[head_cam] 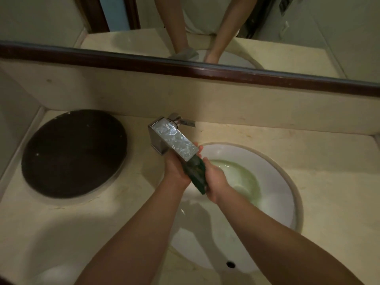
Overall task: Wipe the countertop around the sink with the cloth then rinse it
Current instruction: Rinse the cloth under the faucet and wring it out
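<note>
A pale stone countertop [329, 182] seen from above. At far left, one dark round cover [74, 153] lies flat in a circular recess in the counter. Right of it, near the back wall, stands one square metal faucet [172, 138], its flat spout reaching forward over the basin, with a single lever handle [185, 121] behind it.

Directly beneath the tip of the spout is one dark green cloth [197, 175], bunched into a long roll and held between both hands above the basin. The left hand [176, 171] is on the cloth's left side, fingers curled round its upper part, the fingertips showing past the spout's edge. The right hand [216, 182] is on the right side, gripping the cloth's lower end. Both hands are closed tight on the cloth, close together.

To the right, one round white sink [296, 194] is set into the counter, with cloudy green water pooled in its bowl.

Above the back wall, one dark-framed mirror [287, 27] reflects two forearms.
</note>
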{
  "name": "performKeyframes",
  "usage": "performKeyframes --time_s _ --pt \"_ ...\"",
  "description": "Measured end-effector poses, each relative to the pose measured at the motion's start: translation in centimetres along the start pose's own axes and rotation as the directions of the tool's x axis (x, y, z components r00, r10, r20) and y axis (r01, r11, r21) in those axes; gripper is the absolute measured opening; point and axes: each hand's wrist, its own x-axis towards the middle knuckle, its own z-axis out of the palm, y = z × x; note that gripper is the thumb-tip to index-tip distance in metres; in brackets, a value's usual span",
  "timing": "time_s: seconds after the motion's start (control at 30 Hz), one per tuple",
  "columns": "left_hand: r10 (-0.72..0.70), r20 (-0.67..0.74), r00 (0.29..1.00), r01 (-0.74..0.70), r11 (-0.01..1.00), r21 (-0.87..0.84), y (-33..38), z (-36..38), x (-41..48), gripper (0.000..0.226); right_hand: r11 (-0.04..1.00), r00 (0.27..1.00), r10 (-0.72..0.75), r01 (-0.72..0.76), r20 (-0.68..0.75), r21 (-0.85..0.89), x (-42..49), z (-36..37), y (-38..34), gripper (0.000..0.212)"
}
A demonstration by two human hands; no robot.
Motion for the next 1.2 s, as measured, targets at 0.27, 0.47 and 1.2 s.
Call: performKeyframes --time_s 0.27,0.47,1.2 --pt "0.046 0.083 0.995 -0.063 0.973 0.220 -0.2 -1.8 -0.1 0.023 0.999 0.995 0.018 -0.013 0.097 -0.052 2.0 -1.5 -0.4 0.060" --pt "0.106 0.002 0.994 -0.103 0.961 0.256 -0.2 -2.4 -0.2 0.023 0.956 0.986 -0.166 0.167 0.027 -0.240 1.3 -1.7 -0.8 0.035" --pt "0.428 -0.083 0.900 -0.332 0.796 0.506 0.7 -2.7 -2.3 0.013 0.820 0.909 -0.372 0.417 0.189 -0.393 -0.7 -5.4 -3.9 0.018"
